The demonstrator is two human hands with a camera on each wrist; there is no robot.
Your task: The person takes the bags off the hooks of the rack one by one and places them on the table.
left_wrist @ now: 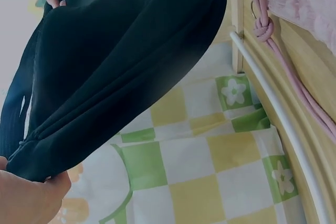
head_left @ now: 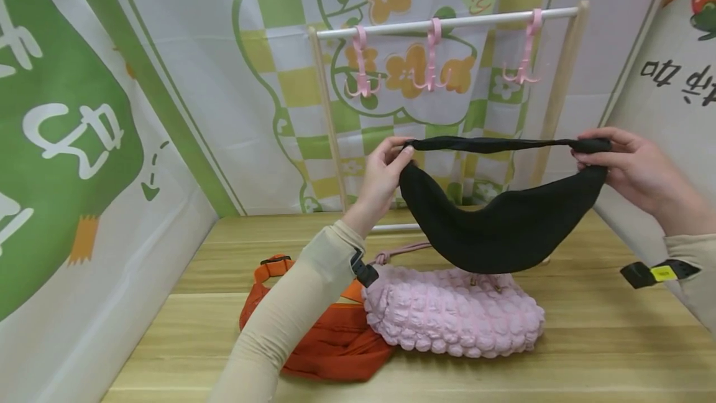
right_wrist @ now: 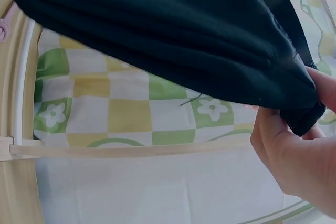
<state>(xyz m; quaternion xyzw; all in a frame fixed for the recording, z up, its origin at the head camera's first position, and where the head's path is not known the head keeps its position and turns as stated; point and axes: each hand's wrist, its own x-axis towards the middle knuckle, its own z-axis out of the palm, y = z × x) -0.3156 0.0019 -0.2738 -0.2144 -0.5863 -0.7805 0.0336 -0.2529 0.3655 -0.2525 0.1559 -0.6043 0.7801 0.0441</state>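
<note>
A black crescent-shaped cloth bag point(head_left: 498, 229) with a strap hangs stretched between both hands, above the table and in front of the rack. The left hand point(head_left: 383, 179) pinches its left end where strap and body meet. At the other end, the right hand point(head_left: 637, 163) grips the bag's corner and the strap between thumb and fingers. In the left wrist view the bag point(left_wrist: 121, 61) spans from the left hand point(left_wrist: 31, 192) up to the right hand's fingers. The right wrist view shows the right hand point(right_wrist: 294, 150) holding the gathered corner.
Behind the bag stands a wood-and-white rack point(head_left: 470, 22) with pink hooks point(head_left: 431, 58) on its bar. A pink puffy bag point(head_left: 453, 316) lies on the wooden table point(head_left: 604, 341), beside an orange-red waist bag point(head_left: 341, 347) partly behind the left forearm. Patterned cloth covers the back.
</note>
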